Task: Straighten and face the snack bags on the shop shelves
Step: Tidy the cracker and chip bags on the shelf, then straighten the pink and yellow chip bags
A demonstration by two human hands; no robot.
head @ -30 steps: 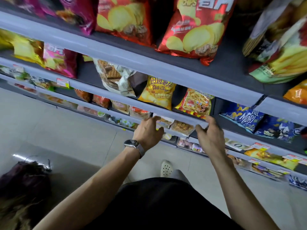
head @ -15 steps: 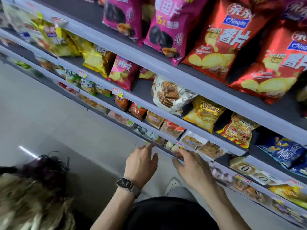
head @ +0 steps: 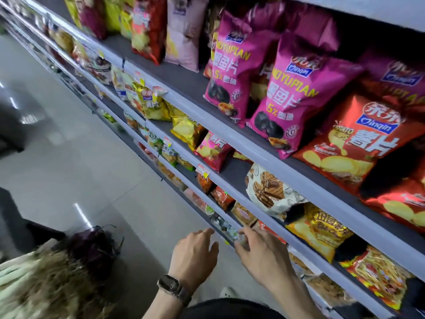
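Note:
My left hand (head: 195,252), a watch on its wrist, hovers with fingers spread just off the edge of a low shelf. Beside it, my right hand (head: 262,254) reaches to that edge and seems to pinch a small pale packet (head: 239,237) between thumb and forefinger. Above them, a white wafer bag (head: 269,192) leans forward beside a yellow bag (head: 322,229) and a red-and-yellow snack bag (head: 377,272). Magenta bags (head: 296,93) and red chip bags (head: 351,143) stand facing out on the shelf above. The low shelf's contents are blurred.
Grey shelf rails (head: 253,143) with price tags run diagonally to the far left, past gold bags (head: 186,127) and a pink bag (head: 213,148). A tiled floor (head: 80,146) lies on the left. A fuzzy pale object (head: 46,272) and a dark purple bundle (head: 92,245) sit lower left.
Both hands have dropped from a higher shelf rail to a lower shelf edge and shifted left. The view has swung up and left, showing the magenta bags.

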